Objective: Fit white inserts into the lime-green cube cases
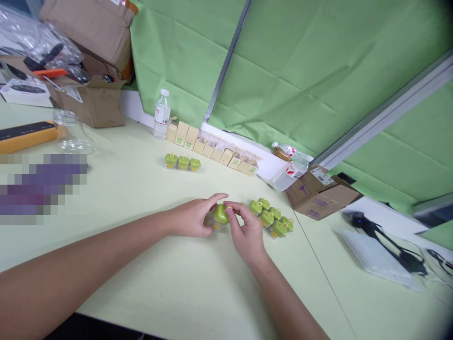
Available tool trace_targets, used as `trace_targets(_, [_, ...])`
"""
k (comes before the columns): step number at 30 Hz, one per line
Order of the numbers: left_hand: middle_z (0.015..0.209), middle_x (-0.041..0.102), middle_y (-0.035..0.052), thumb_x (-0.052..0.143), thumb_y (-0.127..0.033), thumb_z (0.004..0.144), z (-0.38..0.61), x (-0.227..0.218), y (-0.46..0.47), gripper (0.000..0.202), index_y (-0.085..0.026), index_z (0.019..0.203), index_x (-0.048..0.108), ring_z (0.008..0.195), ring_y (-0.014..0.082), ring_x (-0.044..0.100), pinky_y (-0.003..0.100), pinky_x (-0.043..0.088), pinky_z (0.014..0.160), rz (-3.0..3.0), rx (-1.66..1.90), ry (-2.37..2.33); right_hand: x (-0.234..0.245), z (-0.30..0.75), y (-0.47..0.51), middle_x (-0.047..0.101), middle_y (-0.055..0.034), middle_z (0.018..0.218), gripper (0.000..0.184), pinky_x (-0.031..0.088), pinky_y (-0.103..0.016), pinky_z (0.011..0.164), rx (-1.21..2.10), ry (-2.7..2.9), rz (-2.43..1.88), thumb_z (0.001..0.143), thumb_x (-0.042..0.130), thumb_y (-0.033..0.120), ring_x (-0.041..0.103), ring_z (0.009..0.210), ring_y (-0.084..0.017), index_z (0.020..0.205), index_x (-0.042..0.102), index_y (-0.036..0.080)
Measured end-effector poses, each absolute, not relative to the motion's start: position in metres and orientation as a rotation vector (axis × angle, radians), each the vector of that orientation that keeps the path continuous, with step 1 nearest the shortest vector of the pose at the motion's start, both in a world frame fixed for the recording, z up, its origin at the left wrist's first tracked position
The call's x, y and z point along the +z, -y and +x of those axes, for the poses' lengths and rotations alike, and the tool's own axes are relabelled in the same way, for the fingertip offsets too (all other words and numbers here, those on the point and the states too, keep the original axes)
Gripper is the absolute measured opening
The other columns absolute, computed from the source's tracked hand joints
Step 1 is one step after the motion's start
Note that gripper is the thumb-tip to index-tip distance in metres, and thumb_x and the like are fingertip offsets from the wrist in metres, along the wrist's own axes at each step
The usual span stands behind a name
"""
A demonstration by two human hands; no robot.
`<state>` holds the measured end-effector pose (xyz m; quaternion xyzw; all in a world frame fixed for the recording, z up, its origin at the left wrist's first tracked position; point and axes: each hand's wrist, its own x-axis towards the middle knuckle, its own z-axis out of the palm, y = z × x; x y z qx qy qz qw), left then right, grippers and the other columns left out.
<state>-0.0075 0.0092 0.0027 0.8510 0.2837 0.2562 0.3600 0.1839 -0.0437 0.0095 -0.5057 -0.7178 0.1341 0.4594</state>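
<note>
Pale table [148, 283]; green cloth [300, 71] backdrop — grey frame strips [226, 59], even light

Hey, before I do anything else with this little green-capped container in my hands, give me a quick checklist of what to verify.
1. Left hand gripping the green-capped container: ok.
2. Right hand fingertips on its cap: ok.
3. Cap seated fully: cannot tell.
4. Room between right hand and the cluster of containers: not ok, very close.
5. Row of three containers farther back, apart from both hands: ok.
</note>
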Motion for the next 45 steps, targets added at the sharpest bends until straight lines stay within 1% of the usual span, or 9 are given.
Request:
trace_targets(10, [0.089, 0.066, 0.0003, 0.059, -0.016, 0.073, -0.007, -0.002, -0.01, 0.089, -0.03, 0.152, 0.022, 0.071, 0.0175, 0.061, 0.025, 0.042, 0.06, 2.209, 0.605, -0.685, 0.009, 0.178, 0.043, 0.072, -0.0024, 0.107, 0.015, 0.05, -0.031, 0.088, 0.459, 1.966, -1.311, 0.096, 0.053, 0.021, 0.067, 0.098, -0.018, 0.103, 0.066, 0.024])
trace_targets(14, [0.103, 0.068, 0.0041, 0.06, -0.018, 0.073, -0.007, -0.004, -0.012, 0.085, -0.029, 0.151, 0.026, 0.082, 0.0204, 0.065, 0.027, 0.046, 0.066, 2.218, 0.617, -0.678, 0.011, 0.179, 0.043, 0.071, -0.0031, 0.105, 0.015, 0.05, -0.032, 0.088, 0.477, 1.978, -1.332, 0.096, 0.051, 0.022, 0.065, 0.098, -0.019, 0.102, 0.065, 0.024])
trace_targets(19, [0.129, 0.06, 0.0089, 0.066, -0.023, 0.074, -0.011, -0.006, -0.015, 0.084, -0.029, 0.15, 0.03, 0.111, 0.0269, 0.061, 0.035, 0.049, 0.09, 2.221, 0.694, -0.671, 0.012, 0.182, 0.043, 0.07, -0.0039, 0.104, 0.015, 0.051, -0.033, 0.086, 0.537, 2.003, -1.343, 0.095, 0.052, 0.023, 0.065, 0.093, -0.019, 0.104, 0.064, 0.023])
trace_targets(22, [0.132, 0.057, 0.0093, 0.07, -0.029, 0.075, -0.013, -0.006, -0.016, 0.084, -0.031, 0.15, 0.031, 0.119, 0.0283, 0.057, 0.039, 0.046, 0.098, 2.189, 0.72, -0.67, 0.008, 0.181, 0.044, 0.07, -0.0034, 0.1, 0.015, 0.051, -0.032, 0.083, 0.532, 1.983, -1.347, 0.096, 0.051, 0.024, 0.065, 0.09, -0.018, 0.103, 0.064, 0.023])
trace_targets(28, [0.126, 0.057, 0.0089, 0.07, -0.042, 0.08, -0.01, -0.007, -0.022, 0.076, -0.032, 0.145, 0.031, 0.115, 0.0244, 0.056, 0.037, 0.05, 0.09, 2.013, 0.84, -0.717, 0.012, 0.191, 0.028, 0.072, -0.0047, 0.096, 0.019, 0.052, -0.031, 0.081, 0.398, 1.894, -1.401, 0.097, 0.048, 0.03, 0.067, 0.086, -0.019, 0.102, 0.065, 0.022])
trace_targets(33, [0.121, 0.059, 0.0086, 0.064, -0.039, 0.084, -0.017, -0.011, -0.035, 0.06, -0.03, 0.137, 0.038, 0.105, 0.022, 0.057, 0.034, 0.051, 0.081, 1.986, 0.912, -0.832, 0.047, 0.232, -0.019, 0.074, -0.0034, 0.097, 0.023, 0.049, -0.027, 0.076, 0.055, 1.849, -1.787, 0.097, 0.045, 0.036, 0.068, 0.084, -0.017, 0.105, 0.063, 0.024])
trace_targets(36, [0.12, 0.059, 0.008, 0.061, -0.037, 0.084, -0.022, -0.013, -0.038, 0.058, -0.029, 0.137, 0.04, 0.106, 0.022, 0.057, 0.033, 0.052, 0.081, 2.021, 0.911, -0.868, 0.06, 0.257, -0.049, 0.074, -0.006, 0.091, 0.019, 0.045, -0.028, 0.07, -0.003, 1.853, -1.93, 0.093, 0.049, 0.029, 0.066, 0.079, -0.019, 0.097, 0.066, 0.021])
trace_targets(40, [0.121, 0.059, 0.0072, 0.059, -0.035, 0.084, -0.024, -0.013, -0.038, 0.06, -0.028, 0.14, 0.038, 0.106, 0.0215, 0.057, 0.033, 0.052, 0.082, 2.047, 0.878, -0.861, 0.054, 0.28, -0.071, 0.073, -0.0076, 0.08, 0.015, 0.04, -0.027, 0.063, 0.029, 1.907, -2.105, 0.086, 0.055, 0.017, 0.062, 0.068, -0.018, 0.082, 0.069, 0.017])
trace_targets(45, [0.121, 0.06, 0.0077, 0.057, -0.033, 0.085, -0.025, -0.015, -0.039, 0.06, -0.027, 0.142, 0.036, 0.108, 0.0221, 0.057, 0.033, 0.051, 0.081, 2.07, 0.854, -0.852, 0.045, 0.296, -0.076, 0.074, -0.007, 0.087, 0.014, 0.04, -0.025, 0.066, 0.057, 1.975, -2.207, 0.084, 0.057, 0.014, 0.062, 0.077, -0.017, 0.085, 0.071, 0.017])
